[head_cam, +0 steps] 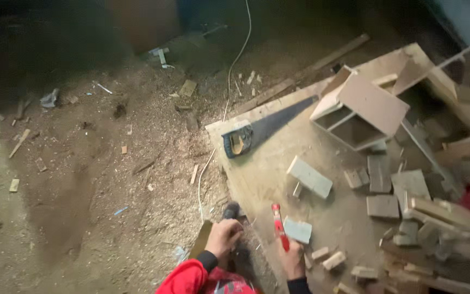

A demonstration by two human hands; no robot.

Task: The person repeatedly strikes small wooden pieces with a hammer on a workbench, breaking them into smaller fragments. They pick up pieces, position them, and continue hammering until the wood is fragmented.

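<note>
My left hand grips a thin wooden piece at the near edge of the workbench board, beside a dark tool part. A red-handled tool stands up from my right hand, which is closed around its handle. A small grey wood block lies just right of the red tool. Both sleeves are red and dark.
A handsaw with a dark blade lies at the board's far corner. A wooden box and several offcut blocks crowd the right side. A white cable runs over the sawdust-covered floor on the left.
</note>
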